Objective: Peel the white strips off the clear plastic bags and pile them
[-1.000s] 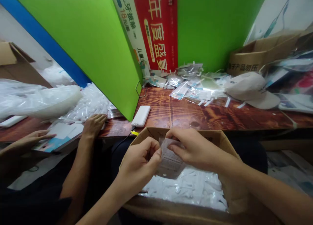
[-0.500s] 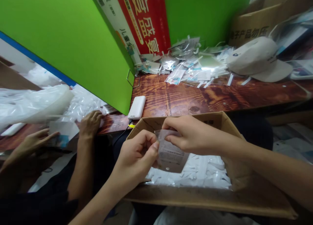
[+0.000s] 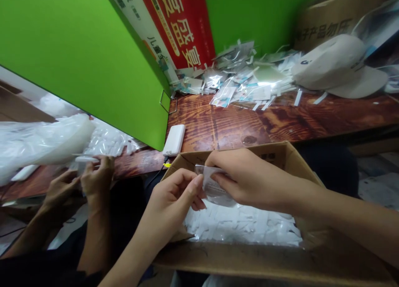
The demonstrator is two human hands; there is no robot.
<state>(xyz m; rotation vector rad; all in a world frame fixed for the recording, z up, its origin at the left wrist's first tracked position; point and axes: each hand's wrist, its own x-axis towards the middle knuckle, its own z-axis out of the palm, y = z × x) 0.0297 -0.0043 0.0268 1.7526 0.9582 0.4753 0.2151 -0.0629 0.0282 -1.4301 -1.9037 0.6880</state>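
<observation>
A small clear plastic packet (image 3: 218,192) with faint print hangs between my hands, above an open cardboard box. My right hand (image 3: 241,174) is closed on its upper right part, thumb and fingers pinching the plastic. At its left edge, the thumb and forefinger of my left hand (image 3: 177,197) are pinched together on the plastic, the other fingers curled below. The cardboard box (image 3: 288,156) sits below my hands, and many flat packets with white strips (image 3: 246,226) fill its bottom. My right hand covers part of the packet.
A co-worker's hands (image 3: 96,176) handle another packet at the left. On the wooden table (image 3: 218,122) are a white power bank (image 3: 174,139) with a cable, a heap of clear packets (image 3: 246,81) and a cap (image 3: 333,66). A green panel (image 3: 93,62) stands at the left.
The packet has bent and tipped up between my hands, so its printed face shows less. My hands stay at nearly the same place. The co-worker's hands have drawn together around their packet.
</observation>
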